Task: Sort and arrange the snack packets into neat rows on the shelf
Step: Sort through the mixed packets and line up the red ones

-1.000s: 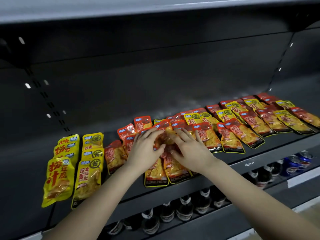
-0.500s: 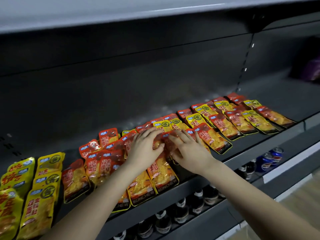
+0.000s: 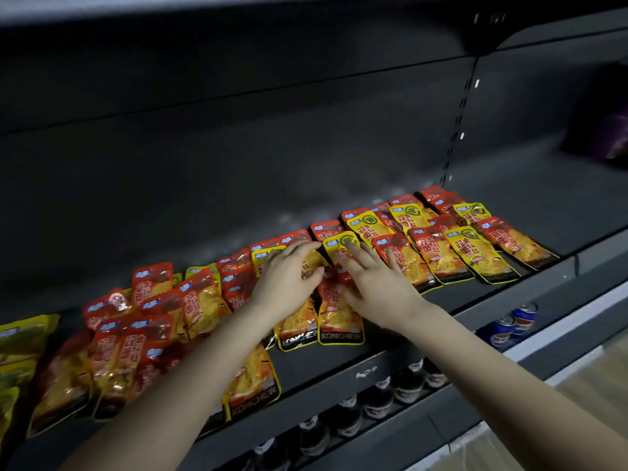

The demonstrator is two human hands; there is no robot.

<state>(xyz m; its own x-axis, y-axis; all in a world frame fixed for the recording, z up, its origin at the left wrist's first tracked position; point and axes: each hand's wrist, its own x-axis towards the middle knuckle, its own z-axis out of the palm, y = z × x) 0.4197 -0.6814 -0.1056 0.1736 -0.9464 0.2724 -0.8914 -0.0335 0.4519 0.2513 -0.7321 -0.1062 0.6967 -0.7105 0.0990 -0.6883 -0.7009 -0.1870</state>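
Several red and yellow snack packets lie on the dark shelf (image 3: 339, 375). My left hand (image 3: 285, 283) and my right hand (image 3: 377, 283) rest palm-down, side by side, on packets in the middle of the shelf. Their fingers are spread and reach a yellow packet (image 3: 339, 244). Two red packets (image 3: 339, 321) poke out from under the hands toward the shelf's front edge. To the right, red and yellow packets (image 3: 472, 249) lie in slanted rows. A loose heap of red packets (image 3: 142, 334) lies to the left, with yellow packets (image 3: 20, 338) at the far left.
On the lower shelf stand dark bottles (image 3: 377, 402) and blue cans (image 3: 509, 324). A dark purple bag (image 3: 608, 130) sits at the back of the neighbouring shelf bay on the right. An upper shelf (image 3: 238, 15) overhangs the packets.
The view has shifted right, so the packets sit further left in frame. Both hands have slid further back on the pile, now touching a yellow packet.
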